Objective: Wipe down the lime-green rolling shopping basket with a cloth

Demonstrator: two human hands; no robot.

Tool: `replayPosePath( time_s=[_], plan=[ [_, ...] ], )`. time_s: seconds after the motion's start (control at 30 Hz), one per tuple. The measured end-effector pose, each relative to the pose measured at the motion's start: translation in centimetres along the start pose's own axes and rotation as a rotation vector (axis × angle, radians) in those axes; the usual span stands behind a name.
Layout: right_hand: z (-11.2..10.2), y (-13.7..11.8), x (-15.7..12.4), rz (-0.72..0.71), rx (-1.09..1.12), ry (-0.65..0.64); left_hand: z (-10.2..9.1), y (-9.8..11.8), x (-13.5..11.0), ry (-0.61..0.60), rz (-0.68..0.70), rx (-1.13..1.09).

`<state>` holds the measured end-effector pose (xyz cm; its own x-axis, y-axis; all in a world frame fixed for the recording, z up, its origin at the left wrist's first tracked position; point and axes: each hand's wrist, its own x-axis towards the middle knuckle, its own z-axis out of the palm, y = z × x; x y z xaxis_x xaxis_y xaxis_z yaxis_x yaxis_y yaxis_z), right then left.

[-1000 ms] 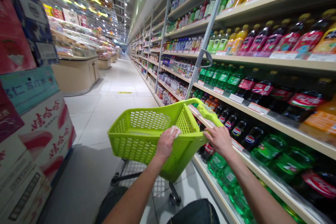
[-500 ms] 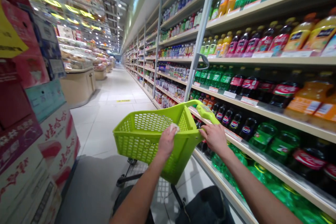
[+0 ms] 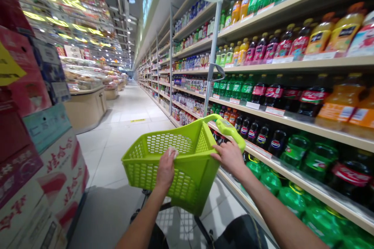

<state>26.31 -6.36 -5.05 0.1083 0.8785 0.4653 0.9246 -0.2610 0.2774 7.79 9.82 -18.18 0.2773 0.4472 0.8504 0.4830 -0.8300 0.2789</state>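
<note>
A bright green plastic shopping cart (image 3: pixel 189 179) with perforated sides stands in front of me, its basket bare inside where I can see. My left hand (image 3: pixel 165 169) is closed on a crumpled white tissue (image 3: pixel 174 151), which rests at the near side rim of the basket. At the rear corner of the cart is my right hand (image 3: pixel 230 158), its fingers bent over the rim just below the green handle (image 3: pixel 232 131). Part of that hand's grip is hidden from view.
Shelves (image 3: pixel 292 113) of bottled drinks line the right, close beside the cart. A grey shelf post (image 3: pixel 214 39) carries a hook-like ring. Stacked drink cartons (image 3: pixel 62 167) rise on the left. A tiled aisle (image 3: pixel 128 105) runs ahead past rounded display counters (image 3: pixel 86 111).
My left hand with the tissue has slid forward along the near rim, away from the handle. My right hand stays at the rear corner. The view has shifted slightly.
</note>
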Motion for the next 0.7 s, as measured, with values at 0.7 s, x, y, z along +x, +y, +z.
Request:
replayPosePath(
  time_s=[0.7],
  plan=[
    [1.1, 1.6, -1.2, -0.038, 0.099, 0.129, -1.0, -1.2, 0.2, -0.158, 0.007, 0.041]
  ],
)
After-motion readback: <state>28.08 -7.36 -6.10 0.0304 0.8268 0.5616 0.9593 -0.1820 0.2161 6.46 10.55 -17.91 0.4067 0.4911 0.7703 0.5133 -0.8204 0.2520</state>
